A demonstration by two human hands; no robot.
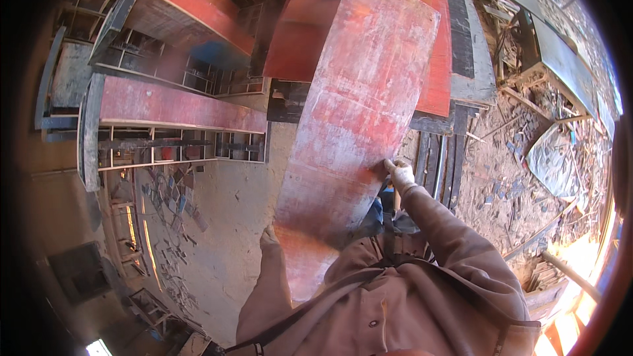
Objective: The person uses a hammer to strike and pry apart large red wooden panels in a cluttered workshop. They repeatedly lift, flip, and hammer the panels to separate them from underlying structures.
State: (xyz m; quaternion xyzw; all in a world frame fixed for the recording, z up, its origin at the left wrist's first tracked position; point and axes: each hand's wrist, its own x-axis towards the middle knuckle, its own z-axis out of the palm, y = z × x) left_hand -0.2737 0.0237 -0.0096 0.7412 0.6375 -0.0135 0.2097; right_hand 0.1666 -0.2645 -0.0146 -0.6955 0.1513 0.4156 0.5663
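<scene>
A long, worn red plywood panel with whitish smears slants up and away in front of my body. My right hand, in a pale glove, grips its right edge, thumb side on top and the other fingers mostly hidden. Lower down, my left hand holds the opposite edge; only a small part of that hand shows past the sleeve. The panel's near end rests close against my brown jacket. Its far end overlaps a stack of red and black panels.
Wood-framed red panels with open ribs stand at the left. Dark beams lie right of the panel. Small scraps litter the left floor; debris and a grey plastic sheet lie at the right.
</scene>
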